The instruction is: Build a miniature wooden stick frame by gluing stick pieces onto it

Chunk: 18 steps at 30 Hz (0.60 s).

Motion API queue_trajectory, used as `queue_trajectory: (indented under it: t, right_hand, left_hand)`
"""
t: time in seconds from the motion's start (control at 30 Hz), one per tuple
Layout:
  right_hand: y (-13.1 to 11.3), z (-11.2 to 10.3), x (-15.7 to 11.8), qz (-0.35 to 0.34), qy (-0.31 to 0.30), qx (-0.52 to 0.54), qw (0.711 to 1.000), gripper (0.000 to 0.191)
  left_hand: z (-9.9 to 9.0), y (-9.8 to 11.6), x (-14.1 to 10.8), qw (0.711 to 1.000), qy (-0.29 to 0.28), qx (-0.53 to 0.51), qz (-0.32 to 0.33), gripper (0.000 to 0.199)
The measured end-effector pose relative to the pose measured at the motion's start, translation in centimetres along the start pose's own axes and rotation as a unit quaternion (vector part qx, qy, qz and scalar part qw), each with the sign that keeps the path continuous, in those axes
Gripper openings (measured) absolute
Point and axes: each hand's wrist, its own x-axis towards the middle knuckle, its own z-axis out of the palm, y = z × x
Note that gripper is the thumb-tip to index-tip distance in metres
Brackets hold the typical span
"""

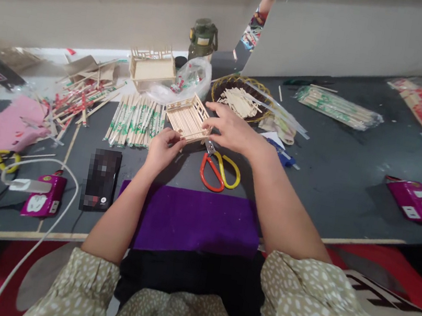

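Both my hands hold a small wooden model (187,118), a slatted tray-like platform with low railings, resembling a miniature bed. My left hand (163,150) pinches its near left corner between thumb and fingers. Around the right side and its railing curl the fingers of my right hand (231,129). The model is tilted above the dark table. Scissors (212,151) with one red and one yellow handle lie just beneath my right hand. To the left is a row of paper-wrapped chopsticks (135,120). A yellow-rimmed basket (213,92) behind contains short wooden pieces (241,103).
A second wooden model (152,70) stands behind, near a green bottle (203,38). A purple cloth (197,222) lies before me, a phone (100,181) to its left. Purple power strips (44,199) sit on both sides. A bagged chopstick bundle (337,107) lies right.
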Motion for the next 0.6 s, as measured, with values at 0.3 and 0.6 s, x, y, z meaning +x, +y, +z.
queue_trajectory:
  t: [0.3,0.6]
  right_hand:
    - [-6.6,4.7,-4.7,0.364,0.201,0.374,0.829,0.016]
    - [-7.8,6.4,-1.1,0.445,0.227,0.626,0.598,0.025]
  left_hand:
    - [0.1,-0.3,-0.1,1.000,0.005,-0.001,0.007,0.016]
    - [0.0,-0.7,0.0,1.000,0.008,-0.015,-0.006,0.017]
